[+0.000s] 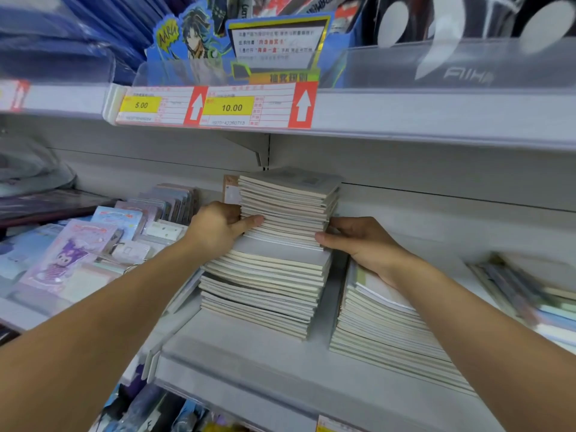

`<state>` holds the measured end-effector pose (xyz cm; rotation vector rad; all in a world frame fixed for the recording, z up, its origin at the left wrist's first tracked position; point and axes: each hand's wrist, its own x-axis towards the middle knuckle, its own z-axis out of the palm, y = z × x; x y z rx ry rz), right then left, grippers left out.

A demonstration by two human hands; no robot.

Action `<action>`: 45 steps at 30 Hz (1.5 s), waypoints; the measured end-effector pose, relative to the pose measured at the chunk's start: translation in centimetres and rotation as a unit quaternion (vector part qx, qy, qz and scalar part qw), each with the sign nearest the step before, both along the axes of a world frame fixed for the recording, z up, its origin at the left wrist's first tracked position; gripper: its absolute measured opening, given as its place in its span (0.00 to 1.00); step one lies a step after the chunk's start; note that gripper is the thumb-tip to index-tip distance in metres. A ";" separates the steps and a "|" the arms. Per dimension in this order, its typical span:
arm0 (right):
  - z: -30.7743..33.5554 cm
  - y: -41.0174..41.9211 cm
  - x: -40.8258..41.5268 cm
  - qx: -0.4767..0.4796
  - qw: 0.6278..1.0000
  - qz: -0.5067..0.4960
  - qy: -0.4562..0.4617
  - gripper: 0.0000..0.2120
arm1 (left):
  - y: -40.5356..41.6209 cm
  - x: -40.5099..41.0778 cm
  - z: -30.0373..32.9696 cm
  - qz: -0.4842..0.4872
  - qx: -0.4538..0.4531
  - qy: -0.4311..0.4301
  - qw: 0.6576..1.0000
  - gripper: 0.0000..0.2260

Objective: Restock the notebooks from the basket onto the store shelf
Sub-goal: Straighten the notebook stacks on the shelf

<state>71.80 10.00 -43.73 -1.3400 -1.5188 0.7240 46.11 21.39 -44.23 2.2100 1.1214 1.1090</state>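
Gripping the upper batch of notebooks (286, 207) from both sides now. Left hand (218, 226) clamping the left edge, thumb lying across the page edges at the front, the other fingers curling round behind, out of sight. Right hand (358, 241) pressing in at the right edge, thumb tip touching the lower front corner, fingers wrapping the far side. So, sitting squarely between the two grips, a bit askew, and resting on top of the lower stack (265, 288) already on the shelf (243, 363). Standing just beside, to the right, a second pile (383, 322), lower, with the right wrist hovering over it. Lying further left, cartoon-covered packs (78, 244) fanned out on the same shelf. Hanging overhead, price tags (215, 106) reading 5.00 and 10.00.
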 end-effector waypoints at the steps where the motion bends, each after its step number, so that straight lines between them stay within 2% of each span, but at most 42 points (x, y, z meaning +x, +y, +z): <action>1: 0.1 -0.1 -0.1 0.007 1.000 -0.004 0.008 0.14 | 0.3 0.0 0.0 -0.002 -0.006 -0.003 1.000 0.42; 5: 0.1 0.1 -0.3 0.043 0.997 -0.025 0.063 0.07 | -0.4 0.6 0.9 -0.038 -0.053 -0.028 0.997 0.38; 8: 0.0 0.0 -0.5 0.062 0.997 -0.019 0.042 0.10 | -1.2 1.2 1.3 -0.055 -0.063 -0.086 0.993 0.36; 11: -0.2 0.6 -0.7 0.084 0.996 -0.019 0.002 0.28 | -0.9 1.3 1.2 -0.056 -0.071 -0.100 0.991 0.34; 13: -0.3 0.8 -0.8 0.095 0.995 -0.024 -0.017 0.43 | -0.7 1.3 1.2 -0.056 -0.076 -0.107 0.990 0.24; 15: -0.5 0.9 -0.8 0.105 0.994 -0.027 -0.025 0.49 | -0.6 1.3 1.1 -0.053 -0.075 -0.116 0.989 0.21; 20: -0.4 0.6 -0.9 0.126 0.992 -0.028 -0.018 0.43 | -0.2 1.1 1.1 -0.026 -0.048 -0.082 0.995 0.15; 23: -0.6 0.8 -0.8 0.124 0.992 -0.036 0.011 0.42 | 0.1 0.9 1.2 -0.037 -0.077 -0.086 0.993 0.08; 25: -0.6 1.0 -0.7 0.122 0.991 -0.052 0.009 0.41 | -0.1 0.9 1.2 -0.057 -0.109 -0.121 0.985 0.12; 27: -0.5 1.0 -0.7 0.121 0.991 -0.057 0.006 0.40 | -0.1 0.9 1.3 -0.071 -0.131 -0.144 0.978 0.25; 28: -0.6 1.0 -0.7 0.121 0.991 -0.051 0.010 0.41 | -0.2 0.8 1.4 -0.079 -0.140 -0.149 0.976 0.29; 30: -0.7 1.1 -0.6 0.120 0.992 -0.044 0.021 0.43 | 0.0 0.9 1.4 -0.088 -0.151 -0.154 0.972 0.27; 34: -0.7 0.9 -0.4 0.125 0.991 -0.026 0.042 0.37 | 0.1 1.1 1.3 -0.096 -0.140 -0.146 0.974 0.20; 36: -0.9 1.0 -0.2 0.127 0.991 -0.019 0.047 0.30 | 0.1 1.1 1.5 -0.091 -0.136 -0.136 0.977 0.18; 39: -1.2 1.5 0.1 0.128 0.990 -0.019 0.062 0.32 | 0.1 0.8 1.8 -0.088 -0.134 -0.112 0.981 0.14; 40: -1.3 1.6 0.2 0.130 0.989 -0.019 0.067 0.30 | 0.1 0.9 1.7 -0.090 -0.131 -0.109 0.981 0.13; 42: -1.3 1.7 0.4 0.133 0.988 -0.019 0.077 0.25 | 0.1 1.0 1.5 -0.086 -0.127 -0.115 0.982 0.15; 45: -1.1 1.7 0.3 0.141 0.985 -0.014 0.094 0.28 | -0.3 1.0 1.4 -0.091 -0.123 -0.124 0.980 0.17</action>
